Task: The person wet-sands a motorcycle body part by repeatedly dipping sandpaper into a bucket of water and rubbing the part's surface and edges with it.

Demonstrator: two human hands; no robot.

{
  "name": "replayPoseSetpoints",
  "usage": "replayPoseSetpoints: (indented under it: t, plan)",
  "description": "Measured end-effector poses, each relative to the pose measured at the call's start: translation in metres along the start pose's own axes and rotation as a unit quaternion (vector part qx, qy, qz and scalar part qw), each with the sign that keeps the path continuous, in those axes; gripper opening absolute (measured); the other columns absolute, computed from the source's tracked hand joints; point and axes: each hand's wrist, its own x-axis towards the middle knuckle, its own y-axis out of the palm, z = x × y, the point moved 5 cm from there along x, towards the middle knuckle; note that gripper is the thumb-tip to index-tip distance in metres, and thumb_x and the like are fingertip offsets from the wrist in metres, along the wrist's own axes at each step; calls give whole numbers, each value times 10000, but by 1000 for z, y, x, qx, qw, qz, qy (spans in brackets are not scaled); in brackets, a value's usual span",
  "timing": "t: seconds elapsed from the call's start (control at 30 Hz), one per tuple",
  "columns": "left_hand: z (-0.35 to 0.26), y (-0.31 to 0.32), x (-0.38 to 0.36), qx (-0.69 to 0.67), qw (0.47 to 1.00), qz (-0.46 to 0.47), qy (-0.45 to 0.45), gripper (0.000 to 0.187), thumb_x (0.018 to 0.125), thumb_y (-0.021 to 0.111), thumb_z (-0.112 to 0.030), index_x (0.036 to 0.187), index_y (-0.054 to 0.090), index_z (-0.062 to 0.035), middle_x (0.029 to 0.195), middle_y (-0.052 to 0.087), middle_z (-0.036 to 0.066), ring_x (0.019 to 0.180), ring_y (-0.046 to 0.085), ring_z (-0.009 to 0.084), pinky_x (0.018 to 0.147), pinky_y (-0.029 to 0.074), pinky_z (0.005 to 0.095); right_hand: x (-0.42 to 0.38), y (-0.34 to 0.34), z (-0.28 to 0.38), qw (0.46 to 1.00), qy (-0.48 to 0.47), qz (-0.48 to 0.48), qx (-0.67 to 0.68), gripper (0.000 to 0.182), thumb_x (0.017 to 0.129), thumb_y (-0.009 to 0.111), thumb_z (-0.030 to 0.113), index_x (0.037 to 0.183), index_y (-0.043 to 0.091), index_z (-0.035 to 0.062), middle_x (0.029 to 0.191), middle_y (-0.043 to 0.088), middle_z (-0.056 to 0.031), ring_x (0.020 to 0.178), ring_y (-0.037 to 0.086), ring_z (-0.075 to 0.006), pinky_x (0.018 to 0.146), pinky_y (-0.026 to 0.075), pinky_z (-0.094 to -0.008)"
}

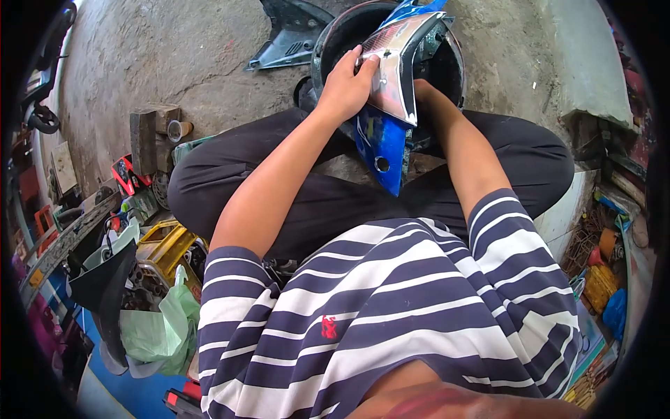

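A motorcycle tail light [392, 59] with a clear and reddish lens and a black rim sits tilted over a round black tub [335, 43]. Blue plastic fairing [382, 143] is joined to it, with a pointed end and a round hole towards my lap. My left hand [347, 85] grips the light's left side, fingers and thumb on the lens. To the right, my right hand [424, 98] reaches in behind the light, over the tub. Its fingers are hidden by the light, so what they touch does not show.
A dark plastic panel [289, 33] lies on the concrete floor beyond the tub. On the left are a wooden block [144, 143], a small cup [179, 130], a yellow crate [167, 244] and a pale green bag [164, 328]. Clutter fills the right edge beside a concrete ledge [593, 63].
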Motion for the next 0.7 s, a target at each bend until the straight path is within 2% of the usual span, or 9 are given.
replayPoseSetpoints:
  t: [0.03, 0.1, 0.17, 0.27, 0.3, 0.4, 0.6, 0.63, 0.7]
  plan:
    - [5, 1, 4, 10, 1000, -10, 2, 776, 1102, 625, -489, 1619, 509, 77, 1624, 566, 311, 1534, 544, 399, 1278, 392, 414, -34, 6, 24, 993, 18, 48, 107, 290, 1052, 586, 243, 1068, 785, 33, 969, 765, -151, 816, 724, -257, 702, 567, -432]
    - [1, 0, 1, 5, 1000, -10, 5, 766, 1097, 630, -487, 1608, 525, 74, 1591, 599, 311, 1505, 574, 402, 1262, 412, 415, -85, 5, 55, 978, 23, 106, 178, 249, 1066, 593, 266, 1000, 745, 81, 898, 738, -95, 744, 686, -213, 639, 533, -376]
    - [-8, -2, -3, 6, 1000, -19, 11, 743, 1091, 638, -481, 1590, 554, 63, 1538, 647, 309, 1462, 615, 405, 1235, 441, 416, -137, -3, 80, 961, 38, 135, 240, 221, 1082, 619, 286, 947, 691, 127, 857, 723, -27, 722, 686, -172, 620, 541, -310]
    - [-1, -1, 2, -7, 1000, -10, 13, 732, 1093, 638, -478, 1600, 553, 43, 1558, 633, 303, 1468, 609, 401, 1239, 438, 422, -213, -30, 120, 964, 45, 105, 242, 204, 1083, 632, 260, 954, 684, 111, 868, 730, -28, 741, 704, -165, 654, 588, -317]
    - [0, 1, 2, -7, 1000, -5, 15, 734, 1094, 636, -480, 1603, 550, 42, 1563, 630, 301, 1470, 606, 402, 1240, 437, 422, -226, -36, 131, 951, 40, 154, 265, 196, 1087, 641, 224, 989, 698, 64, 864, 736, -39, 780, 734, -179, 708, 635, -324]
    - [0, -1, 0, -1, 1000, 1, 17, 743, 1097, 629, -488, 1614, 538, 38, 1579, 616, 298, 1479, 595, 405, 1245, 432, 426, -293, -38, 181, 973, -17, 76, 219, 233, 1090, 658, 234, 1077, 753, 22, 968, 800, -87, 866, 779, -208, 764, 673, -342]
    - [-7, 2, -11, 23, 999, -7, 39, 762, 1117, 591, -489, 1641, 483, 54, 1613, 567, 314, 1505, 557, 421, 1263, 407, 448, -389, -18, 256, 961, -182, 185, 94, 298, 1103, 656, 246, 1071, 788, -20, 1012, 833, -147, 970, 821, -226, 822, 692, -357]
    - [-7, 4, -11, 17, 999, -9, 46, 762, 1121, 583, -485, 1642, 476, 61, 1617, 560, 315, 1506, 553, 424, 1264, 404, 452, -398, -10, 261, 966, -179, 167, 81, 305, 1084, 659, 235, 1012, 789, -32, 965, 817, -140, 846, 799, -213, 813, 683, -358]
    - [-7, 6, -12, 7, 999, -5, 52, 777, 1130, 566, -487, 1650, 448, 78, 1641, 526, 326, 1536, 515, 431, 1281, 379, 456, -403, 0, 263, 972, -195, 131, 11, 302, 1074, 657, 244, 1016, 790, -21, 961, 816, -126, 829, 789, -197, 812, 669, -344]
